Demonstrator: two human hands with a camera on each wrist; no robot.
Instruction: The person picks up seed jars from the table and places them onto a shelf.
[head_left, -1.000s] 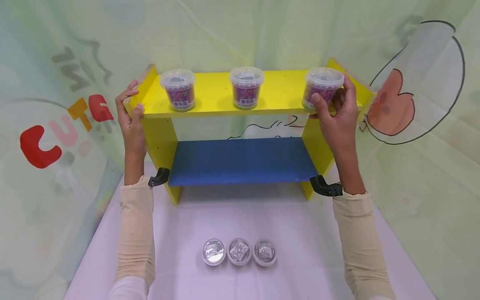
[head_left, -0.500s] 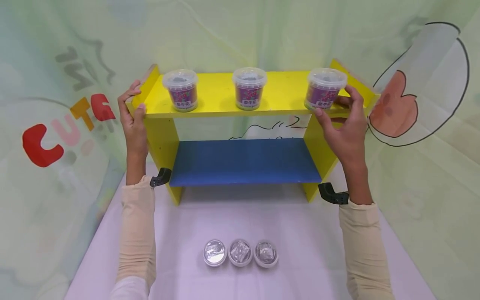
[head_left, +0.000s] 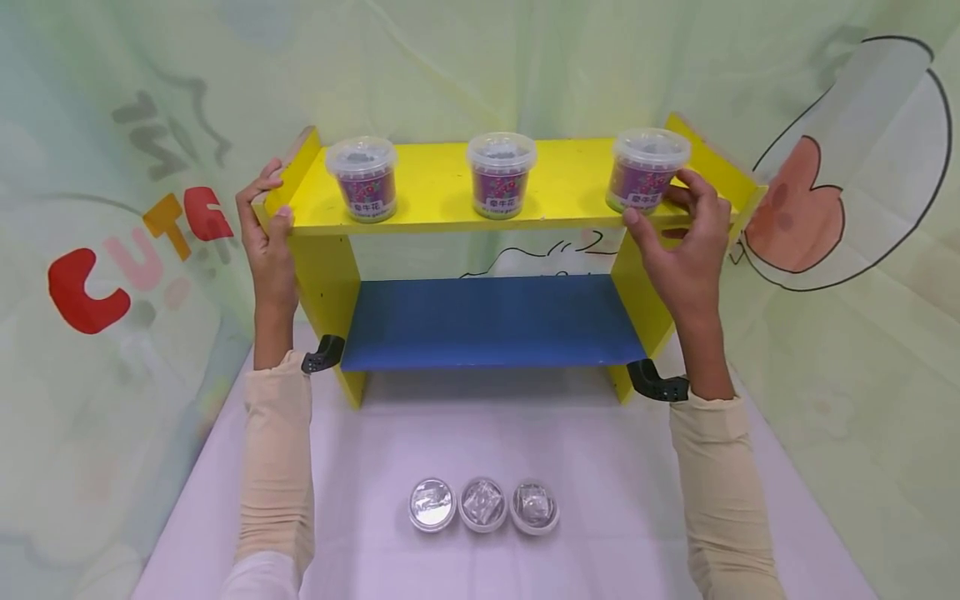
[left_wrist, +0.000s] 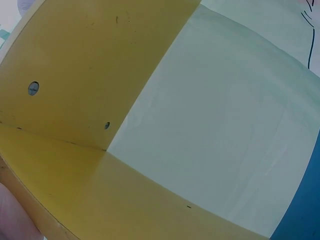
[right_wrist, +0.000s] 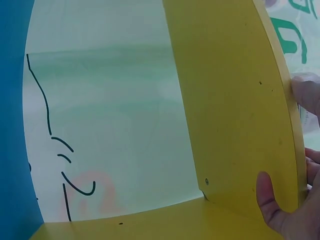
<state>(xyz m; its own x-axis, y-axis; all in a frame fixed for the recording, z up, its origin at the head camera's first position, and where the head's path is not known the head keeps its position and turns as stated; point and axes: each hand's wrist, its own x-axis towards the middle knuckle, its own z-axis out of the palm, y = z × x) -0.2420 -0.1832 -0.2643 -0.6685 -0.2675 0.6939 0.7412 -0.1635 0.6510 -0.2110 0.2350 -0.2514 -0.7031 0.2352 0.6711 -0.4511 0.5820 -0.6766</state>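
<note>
My left hand grips the left end of a yellow and blue shelf unit, fingers over the side panel and thumb at the front. On the yellow top stand three clear plastic tubs with purple labels and lids: a left tub, a middle tub and a right tub. Beside the right tub, my right hand touches its right side with the index finger. The thumb rests at its base by the shelf edge. In the right wrist view another finger lies below the top board.
Three small round lidded tubs with silvery packets inside sit in a row on the white tablecloth, in front of the unit. A blue lower shelf spans the side panels. A printed curtain hangs behind and at both sides.
My right hand has loosened from around the right tub, whose label now faces front. That tub has shifted slightly left along the board. The left hand keeps its hold.
</note>
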